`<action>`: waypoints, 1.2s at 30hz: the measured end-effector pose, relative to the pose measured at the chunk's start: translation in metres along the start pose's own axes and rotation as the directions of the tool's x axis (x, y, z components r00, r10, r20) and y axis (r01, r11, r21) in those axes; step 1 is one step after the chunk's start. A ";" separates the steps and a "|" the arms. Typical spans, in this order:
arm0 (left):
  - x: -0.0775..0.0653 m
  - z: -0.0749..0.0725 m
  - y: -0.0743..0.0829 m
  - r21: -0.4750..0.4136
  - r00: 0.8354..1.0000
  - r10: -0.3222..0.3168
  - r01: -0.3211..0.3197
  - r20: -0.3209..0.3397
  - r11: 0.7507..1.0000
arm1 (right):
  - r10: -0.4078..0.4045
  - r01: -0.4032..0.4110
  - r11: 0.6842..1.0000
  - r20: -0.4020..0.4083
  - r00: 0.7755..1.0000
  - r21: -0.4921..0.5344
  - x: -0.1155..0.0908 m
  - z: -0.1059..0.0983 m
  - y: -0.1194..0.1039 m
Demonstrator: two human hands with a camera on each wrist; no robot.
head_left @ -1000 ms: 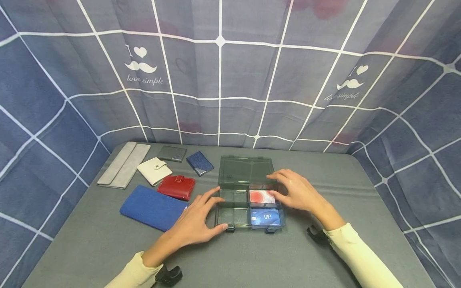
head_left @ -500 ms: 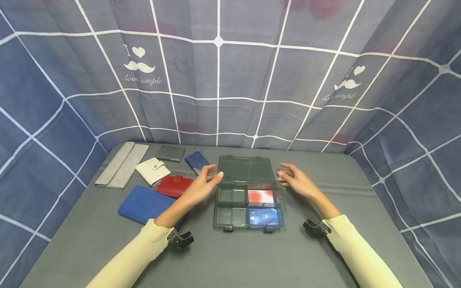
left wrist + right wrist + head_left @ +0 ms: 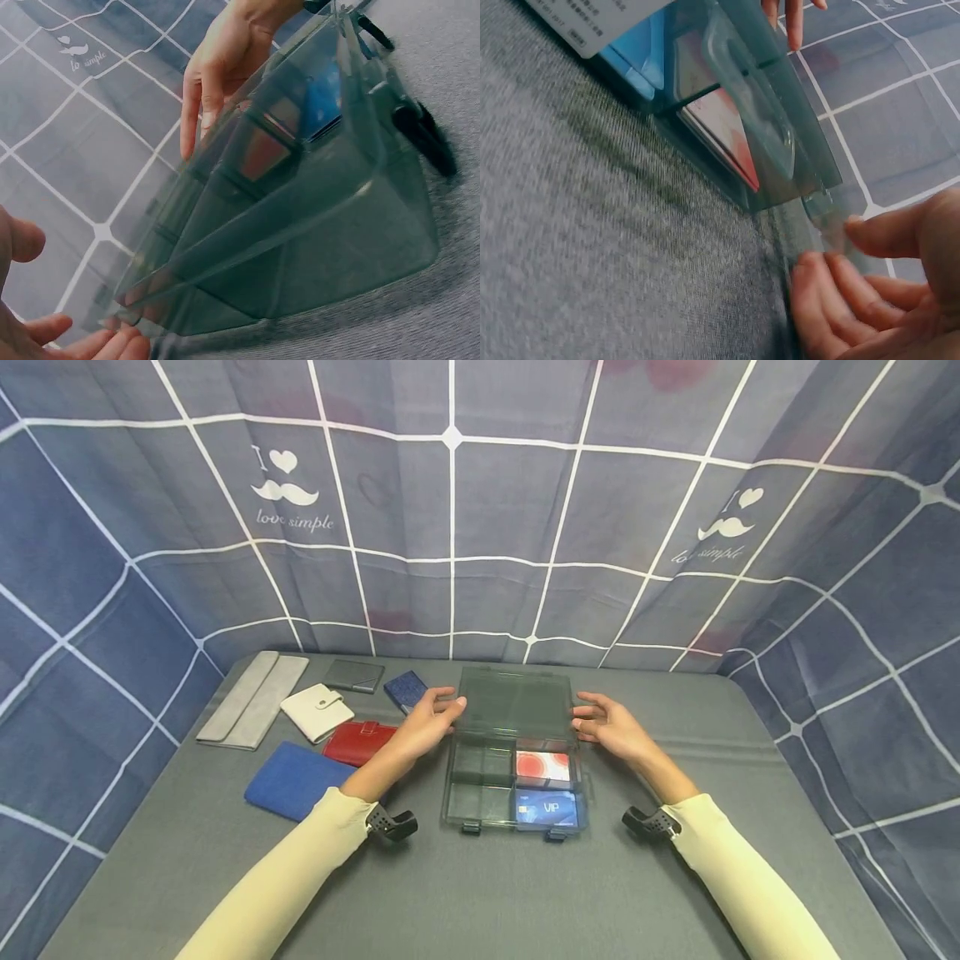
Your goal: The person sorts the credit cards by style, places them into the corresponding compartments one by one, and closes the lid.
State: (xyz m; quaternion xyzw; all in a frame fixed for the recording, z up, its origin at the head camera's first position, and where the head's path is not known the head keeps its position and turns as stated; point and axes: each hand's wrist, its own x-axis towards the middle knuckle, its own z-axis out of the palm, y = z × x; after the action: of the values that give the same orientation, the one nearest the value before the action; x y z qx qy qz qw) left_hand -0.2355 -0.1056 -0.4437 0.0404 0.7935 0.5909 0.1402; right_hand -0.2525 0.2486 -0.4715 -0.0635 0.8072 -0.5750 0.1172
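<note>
A translucent green compartment box (image 3: 480,806) lies with its lid (image 3: 516,700) swung back. Red-and-white cards (image 3: 542,767) fill one right compartment and a blue VIP card (image 3: 546,808) the one in front of it. At the lid's left edge is my left hand (image 3: 429,720); in the left wrist view its fingertips (image 3: 124,341) meet the lid's edge while the thumb stays apart. My right hand (image 3: 611,727) is at the opposite edge. Its fingertips (image 3: 810,262) and thumb are right by the lid's corner in the right wrist view, with a gap between them.
Left of the box lie a blue wallet (image 3: 288,777), a red wallet (image 3: 356,743), a cream wallet (image 3: 315,712), a grey pouch (image 3: 251,700), a grey card holder (image 3: 354,676) and a dark blue card holder (image 3: 405,689), partly hidden. A checkered curtain (image 3: 495,510) rises behind.
Both hands have moved from the box's compartments back to the sides of the lid. The lid now stands slightly higher in the head view than before.
</note>
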 end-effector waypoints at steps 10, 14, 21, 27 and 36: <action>-0.006 -0.004 0.002 0.081 0.979 0.200 -0.196 -0.047 0.977 | -0.231 0.218 0.970 -0.133 0.964 -0.107 -0.014 -0.007 -0.011; -0.017 -0.006 0.000 0.111 0.950 0.305 -0.298 -0.059 0.948 | -0.355 0.330 0.922 -0.101 0.929 -0.205 -0.027 -0.009 -0.016; -0.036 -0.010 -0.012 0.168 0.874 0.486 -0.478 -0.008 0.862 | -0.573 0.555 0.759 0.053 0.818 -0.340 -0.063 -0.016 -0.017; -0.053 -0.024 -0.021 0.206 0.814 0.553 -0.581 0.180 0.788 | -0.630 0.654 0.623 0.219 0.745 -0.429 -0.086 -0.012 -0.013; -0.071 -0.033 -0.031 0.327 0.759 0.471 -0.630 0.449 0.704 | -0.578 0.640 0.482 0.333 0.745 -0.598 -0.111 -0.001 -0.003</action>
State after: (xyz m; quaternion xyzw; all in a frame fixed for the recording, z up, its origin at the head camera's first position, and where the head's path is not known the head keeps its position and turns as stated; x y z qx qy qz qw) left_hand -0.1737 -0.1616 -0.4517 0.4101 0.8240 0.3842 0.0720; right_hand -0.1458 0.2753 -0.4556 -0.4081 0.8766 -0.2380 -0.0917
